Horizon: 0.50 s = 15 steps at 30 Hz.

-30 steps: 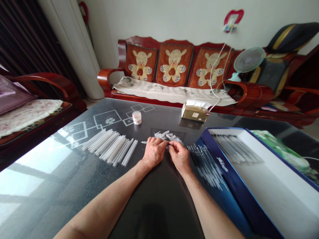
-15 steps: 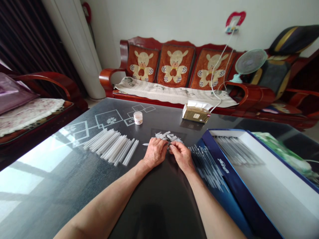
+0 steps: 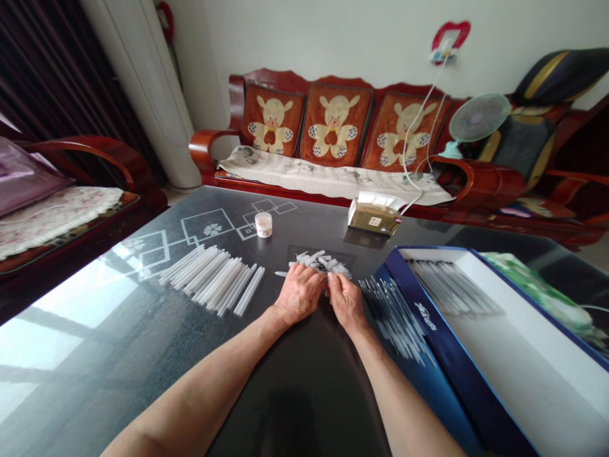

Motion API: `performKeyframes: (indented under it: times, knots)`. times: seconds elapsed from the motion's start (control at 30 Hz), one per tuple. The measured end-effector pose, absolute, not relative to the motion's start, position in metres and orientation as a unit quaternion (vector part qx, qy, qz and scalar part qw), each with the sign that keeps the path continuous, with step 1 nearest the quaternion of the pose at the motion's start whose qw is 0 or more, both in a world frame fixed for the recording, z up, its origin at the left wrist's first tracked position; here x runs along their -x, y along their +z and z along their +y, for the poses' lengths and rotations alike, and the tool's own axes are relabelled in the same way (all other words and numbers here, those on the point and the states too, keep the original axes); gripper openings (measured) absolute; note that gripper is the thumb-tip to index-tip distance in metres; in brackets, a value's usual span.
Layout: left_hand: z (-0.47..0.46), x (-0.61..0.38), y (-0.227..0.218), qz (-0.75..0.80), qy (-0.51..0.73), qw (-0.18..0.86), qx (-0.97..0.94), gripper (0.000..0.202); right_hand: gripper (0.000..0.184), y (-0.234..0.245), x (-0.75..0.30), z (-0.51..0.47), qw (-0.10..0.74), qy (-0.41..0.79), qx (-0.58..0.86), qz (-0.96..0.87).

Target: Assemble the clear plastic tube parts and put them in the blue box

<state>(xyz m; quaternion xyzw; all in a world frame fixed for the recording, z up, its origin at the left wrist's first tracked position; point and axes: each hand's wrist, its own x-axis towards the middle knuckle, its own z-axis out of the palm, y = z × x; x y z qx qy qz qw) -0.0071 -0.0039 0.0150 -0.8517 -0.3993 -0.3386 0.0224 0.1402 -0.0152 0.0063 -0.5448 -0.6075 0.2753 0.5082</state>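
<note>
A thin white rod (image 3: 281,273) pokes out to the left from under my left hand (image 3: 299,294), whose fingers curl over it. My right hand (image 3: 346,302) sits close beside, its fingertips pinched together at the near edge of a small heap of short grey-white plastic pieces (image 3: 320,262). Whatever those fingertips hold is hidden. Rows of white plastic tubes (image 3: 212,279) lie to the left of my hands, and a fan of thin translucent rods (image 3: 392,317) lies to the right.
Everything lies on a dark glass table (image 3: 143,355). At the right stands an open box lid with a blue rim (image 3: 457,317), holding more rods. Farther back are a small white jar (image 3: 263,224) and a tissue box (image 3: 374,217). A red wooden sofa stands beyond the table.
My right hand's fingers have turned from pointing left to pointing more forward. The rod tip has shifted slightly right. The view has barely moved.
</note>
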Motion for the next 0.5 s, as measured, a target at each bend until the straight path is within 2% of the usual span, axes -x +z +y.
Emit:
performKeyframes:
  times: [0.17, 0.33, 0.4, 0.5]
  knots:
    - [-0.0029, 0.0068, 0.0141, -0.419, -0.343, 0.014, 0.841, 0.026, 0.036, 0.0073, -0.1379, -0.0158, 0.51, 0.227, 0.562, -0.61]
    - [-0.0011, 0.0074, 0.0129, -0.422, -0.356, 0.012, 0.834, 0.025, 0.014, 0.008, -0.1401, -0.017, 0.511, 0.242, 0.532, -0.631]
    - [-0.001, 0.0074, 0.0124, -0.419, -0.359, 0.014, 0.834, 0.025, 0.015, 0.0082, -0.1413, -0.0165, 0.507, 0.246, 0.523, -0.639]
    - [-0.0017, 0.0069, 0.0121, -0.415, -0.356, 0.017, 0.837, 0.025, 0.026, 0.0098, -0.1415, -0.0154, 0.504, 0.224, 0.515, -0.656]
